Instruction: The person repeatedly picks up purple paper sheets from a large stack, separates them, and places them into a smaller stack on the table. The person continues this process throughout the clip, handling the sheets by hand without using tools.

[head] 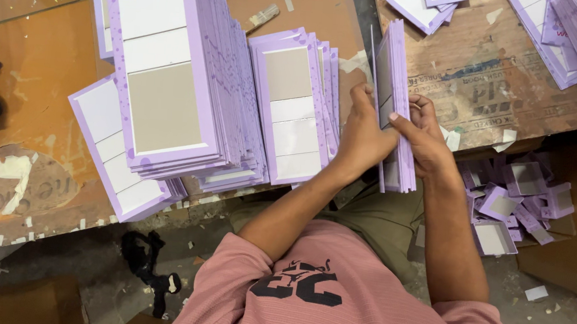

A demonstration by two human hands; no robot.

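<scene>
down in the head view, both hands meet on an upright bundle of lilac cards [399,102] that stands on edge at the near rim of the brown table [41,81], between the two forearms. the left hand [363,133] presses flat against the bundle's left face, fingers curled closed round its near edge. the right hand [424,135] clasps the bundle from the other side, thumb laid across the front edge and fingers wrapped behind, so the bundle is gripped from both sides.

just left of the hands lies a flat stack of the same cards [292,111], each with a lilac border around a grey panel and white panels. further left rises a taller stack [172,70], its top card tilted, with a lower fanned stack [120,162] poking out beneath it toward the table's near edge.

right of the hands sits a worn cardboard sheet [487,81] carrying more lilac cards [572,40] spread at the far right corner. below that, off the table's edge, a heap of small lilac open boxes [515,200] lies jumbled on a brown cardboard carton [572,263]; the small boxes show grey insides and hold nothing that can be seen. a black strap [150,268] lies on the littered floor beside the pink shirt [333,296].
</scene>
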